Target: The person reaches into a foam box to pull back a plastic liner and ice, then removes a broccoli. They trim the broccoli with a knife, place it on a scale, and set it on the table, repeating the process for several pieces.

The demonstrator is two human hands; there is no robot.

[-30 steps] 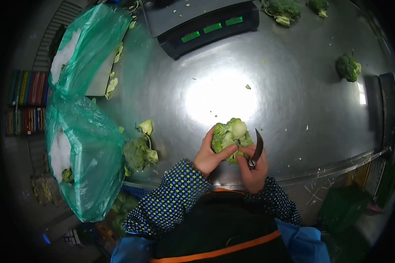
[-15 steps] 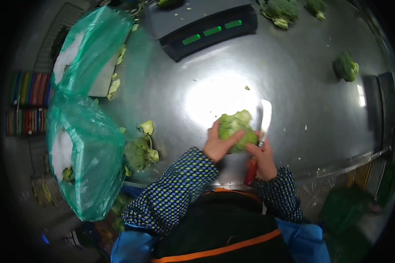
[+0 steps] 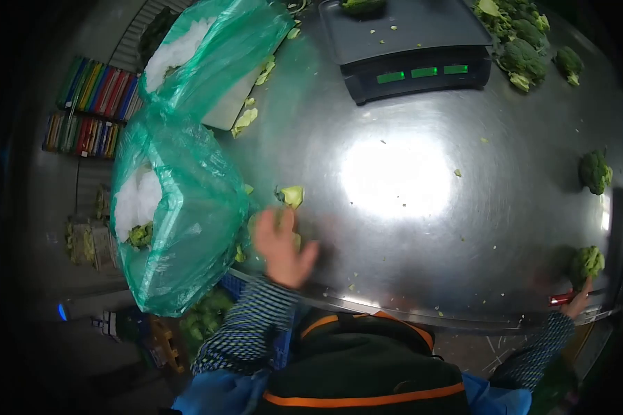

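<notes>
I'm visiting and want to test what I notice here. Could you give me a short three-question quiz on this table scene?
1. True or false: the scale has a broccoli piece on its platform.
2. Which hand is by the broccoli head at the table's near right edge? A) left hand B) right hand
3. What colour is the plastic bag beside the steel table?

Key
1. True; its green display is lit.
2. B: the right hand reaches there, with something red by it; the left hand, blurred, is over the broccoli scraps near the bag.
3. Green, see-through.
</notes>
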